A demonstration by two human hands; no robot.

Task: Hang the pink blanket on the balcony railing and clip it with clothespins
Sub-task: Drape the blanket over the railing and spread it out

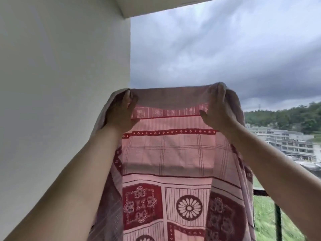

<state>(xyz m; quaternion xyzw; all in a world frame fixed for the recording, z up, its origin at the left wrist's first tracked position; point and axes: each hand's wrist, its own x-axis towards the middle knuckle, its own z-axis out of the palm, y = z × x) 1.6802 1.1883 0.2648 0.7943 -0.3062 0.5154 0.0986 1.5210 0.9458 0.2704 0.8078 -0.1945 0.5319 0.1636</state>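
The left hand [121, 112] grasps the top edge of the pink blanket [170, 153], fingers curled over the fold and thumb on the near face; the right hand [218, 110] grips the same edge a little way along, thumb stretched inward across the cloth. Both arms reach up, so the one blanket hangs between them in the air — its top hem against the grey sky, its patterned length falling past the bottom of the view. Its left side drapes close to the white wall [60, 101], which closes that side off, while the right side has open air. Low on the right a dark bar and post of the balcony railing [278, 214] show just beside the cloth; whether the blanket touches them is hard to tell. Beyond lie grass, pale buildings and a wooded hill — well apart.
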